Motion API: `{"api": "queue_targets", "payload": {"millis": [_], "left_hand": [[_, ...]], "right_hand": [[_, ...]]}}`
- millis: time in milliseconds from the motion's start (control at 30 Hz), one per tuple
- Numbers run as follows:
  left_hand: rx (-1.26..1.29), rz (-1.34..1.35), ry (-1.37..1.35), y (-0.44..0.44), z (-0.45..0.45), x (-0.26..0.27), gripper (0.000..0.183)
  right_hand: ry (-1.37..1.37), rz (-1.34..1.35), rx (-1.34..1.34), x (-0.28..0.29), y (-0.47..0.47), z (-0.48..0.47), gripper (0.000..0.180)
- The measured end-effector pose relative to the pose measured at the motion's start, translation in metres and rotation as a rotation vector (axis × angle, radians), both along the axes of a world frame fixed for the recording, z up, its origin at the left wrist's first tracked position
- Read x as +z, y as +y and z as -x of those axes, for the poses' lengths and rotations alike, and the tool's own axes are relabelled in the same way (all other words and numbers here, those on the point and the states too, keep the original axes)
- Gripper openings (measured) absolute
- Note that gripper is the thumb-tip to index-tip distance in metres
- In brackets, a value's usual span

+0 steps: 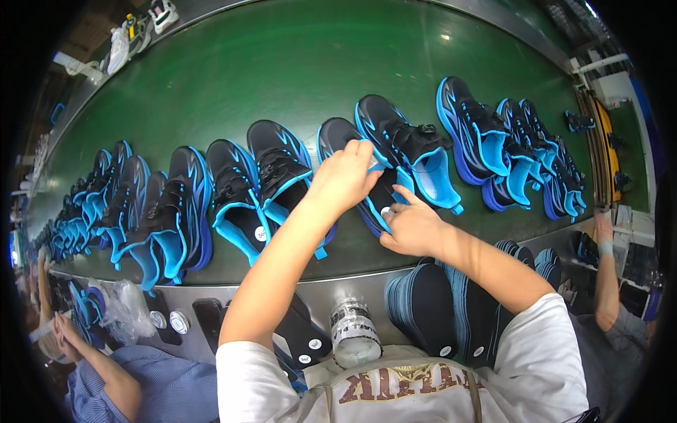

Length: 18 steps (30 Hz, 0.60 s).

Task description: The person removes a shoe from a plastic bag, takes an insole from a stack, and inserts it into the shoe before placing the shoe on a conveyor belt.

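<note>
A black sneaker (337, 133) with bright blue lining lies in front of me on the green conveyor belt, toe pointing away. My left hand (342, 177) grips its tongue area, fingers bent over the upper and covering much of it. At the heel end is my right hand (417, 224), its fingers inside the opening and its thumb near the outer heel edge. Between the hands shows a black insole (381, 193) inside the shoe, with a round white label (387, 211) partly under my right fingers. A matching sneaker (389, 124) with a black dial stands just right of it.
More sneakers line the belt on the left (185, 211) and right (468, 127). Stacked insoles (423, 306) stand on the metal ledge (365, 283) near me, beside a tape-wrapped clear container (355, 333). A phone (207, 317) lies farther left. Co-workers' arms (100, 359) show at both sides.
</note>
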<state>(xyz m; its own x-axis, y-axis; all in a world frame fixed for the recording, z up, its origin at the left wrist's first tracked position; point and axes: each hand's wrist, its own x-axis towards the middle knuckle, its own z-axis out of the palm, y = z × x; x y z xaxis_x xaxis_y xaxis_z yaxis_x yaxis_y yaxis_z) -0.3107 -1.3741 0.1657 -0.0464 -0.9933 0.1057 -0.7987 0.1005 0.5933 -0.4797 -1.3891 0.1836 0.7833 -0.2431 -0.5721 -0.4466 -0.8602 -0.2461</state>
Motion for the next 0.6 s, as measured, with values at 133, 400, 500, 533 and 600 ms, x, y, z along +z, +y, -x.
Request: {"api": "queue_targets", "payload": {"millis": [133,400,500,533,600], "left_hand": [[0.004,0.006,-0.046,0.013,-0.004,0.001,0.025],[0.033,0.173,-0.398,0.046,0.013,0.013,0.02],[0.114,0.129,-0.619,0.025,0.002,-0.002,0.019],[0.111,0.153,-0.728,0.016,0.003,-0.001,0.018],[0.096,0.177,-0.91,-0.001,0.005,-0.004,0.014]], "right_hand": [[-0.732,0.238,-0.324,0.009,0.035,0.036,0.011],[-0.803,0.093,-0.546,0.0,0.083,0.054,0.015],[-0.817,0.034,-0.593,0.01,0.071,0.034,0.016],[-0.787,0.001,-0.613,0.016,0.067,0.029,0.016],[-0.77,-0.042,-0.655,0.021,0.067,0.029,0.019]]}}
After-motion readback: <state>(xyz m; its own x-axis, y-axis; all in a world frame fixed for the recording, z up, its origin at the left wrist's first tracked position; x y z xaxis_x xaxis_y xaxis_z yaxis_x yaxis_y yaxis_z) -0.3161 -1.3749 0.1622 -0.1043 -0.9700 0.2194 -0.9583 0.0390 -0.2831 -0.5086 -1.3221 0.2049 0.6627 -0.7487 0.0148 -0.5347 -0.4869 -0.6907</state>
